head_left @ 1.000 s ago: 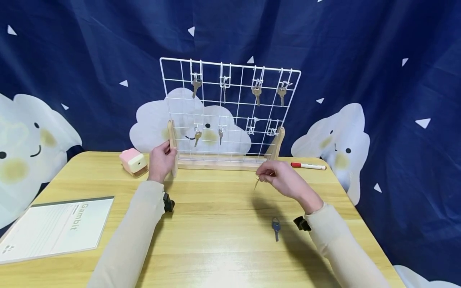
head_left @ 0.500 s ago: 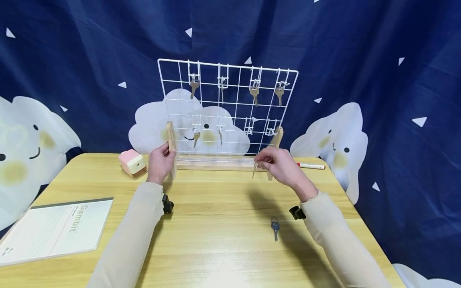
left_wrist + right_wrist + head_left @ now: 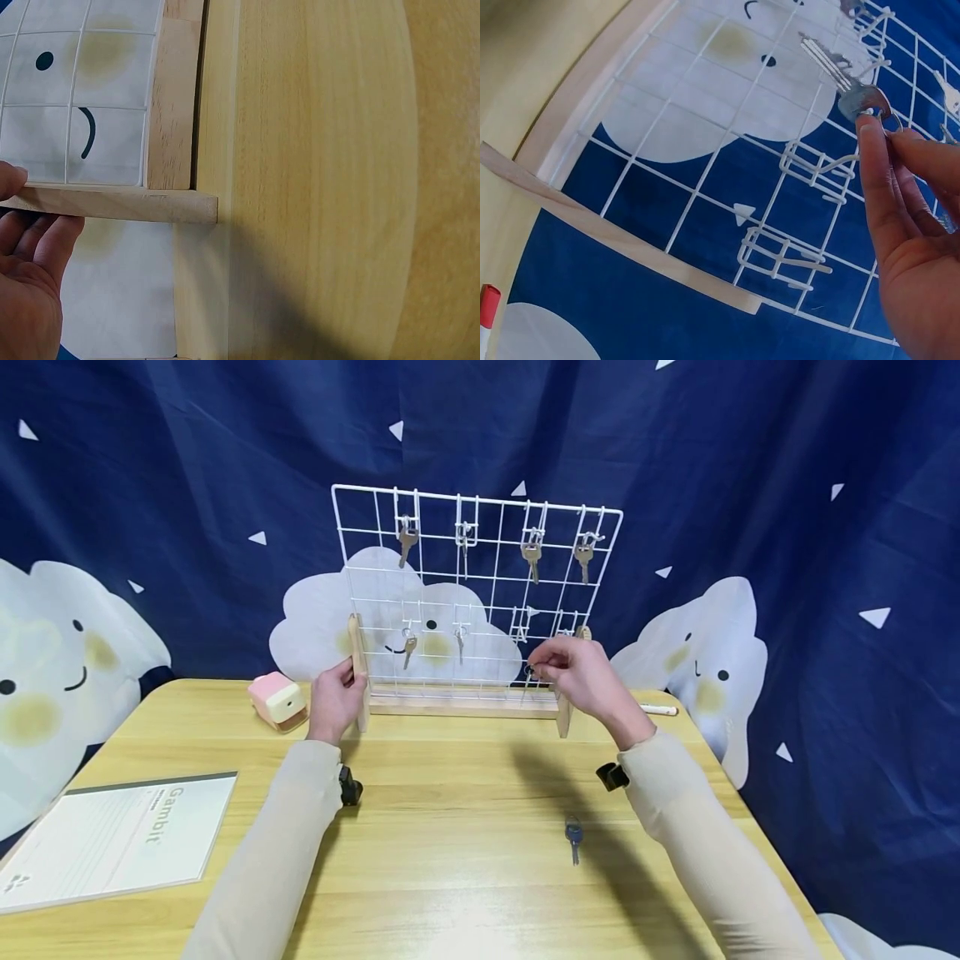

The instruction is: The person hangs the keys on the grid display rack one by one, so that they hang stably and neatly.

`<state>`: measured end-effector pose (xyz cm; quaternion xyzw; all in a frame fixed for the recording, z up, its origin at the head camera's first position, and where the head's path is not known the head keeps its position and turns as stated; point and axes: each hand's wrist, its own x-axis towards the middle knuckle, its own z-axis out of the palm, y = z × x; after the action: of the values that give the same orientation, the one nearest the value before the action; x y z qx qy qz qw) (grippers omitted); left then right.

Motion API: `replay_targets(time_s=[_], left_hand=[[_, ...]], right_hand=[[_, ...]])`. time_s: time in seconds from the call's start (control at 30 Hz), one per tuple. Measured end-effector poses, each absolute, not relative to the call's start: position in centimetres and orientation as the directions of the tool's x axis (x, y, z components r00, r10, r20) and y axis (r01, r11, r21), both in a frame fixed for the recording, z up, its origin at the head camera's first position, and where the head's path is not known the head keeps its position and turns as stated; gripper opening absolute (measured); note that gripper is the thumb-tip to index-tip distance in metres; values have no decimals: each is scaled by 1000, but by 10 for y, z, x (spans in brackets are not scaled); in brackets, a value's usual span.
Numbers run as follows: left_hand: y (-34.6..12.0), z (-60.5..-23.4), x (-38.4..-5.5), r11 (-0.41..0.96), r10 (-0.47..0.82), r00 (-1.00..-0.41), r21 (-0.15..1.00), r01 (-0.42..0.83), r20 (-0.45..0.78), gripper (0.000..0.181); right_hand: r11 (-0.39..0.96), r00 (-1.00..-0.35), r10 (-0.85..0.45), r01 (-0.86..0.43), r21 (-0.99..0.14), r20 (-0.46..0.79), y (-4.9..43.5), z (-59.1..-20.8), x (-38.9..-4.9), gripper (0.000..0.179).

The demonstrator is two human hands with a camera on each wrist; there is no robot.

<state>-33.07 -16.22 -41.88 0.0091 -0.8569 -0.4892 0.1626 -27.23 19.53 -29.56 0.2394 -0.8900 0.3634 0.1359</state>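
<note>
A white wire grid rack [image 3: 495,568] stands on wooden feet at the back of the table. Several keys hang on its hooks, among them a key [image 3: 532,552] in the upper row and a key [image 3: 409,647] in the lower row. My left hand [image 3: 335,700] grips the rack's left wooden upright [image 3: 112,202] between thumb and fingers. In front of the lower right of the grid, my right hand [image 3: 581,672] pinches a key [image 3: 855,94] by its ring. Two bare hooks [image 3: 817,169] are close to that hand in the right wrist view. Another key [image 3: 573,835] lies on the table.
On the left are a notebook [image 3: 127,839] and a pink and cream box-like object [image 3: 278,700]. A marker [image 3: 660,709] lies at the back right, partly behind my right hand. A blue curtain [image 3: 750,468] with cloud prints hangs behind the table.
My right hand has risen and moved slightly left toward the grid, carrying the key up from above the tabletop. The left hand stays on the upright.
</note>
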Motion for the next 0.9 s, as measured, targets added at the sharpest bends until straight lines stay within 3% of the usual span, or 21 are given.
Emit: replay_targets(time_s=[0.9], left_hand=[[-162, -419, -331, 512, -184, -946, 847, 140, 268, 45]], right_hand=[[613, -900, -215, -427, -665, 379, 186, -293, -312, 10]])
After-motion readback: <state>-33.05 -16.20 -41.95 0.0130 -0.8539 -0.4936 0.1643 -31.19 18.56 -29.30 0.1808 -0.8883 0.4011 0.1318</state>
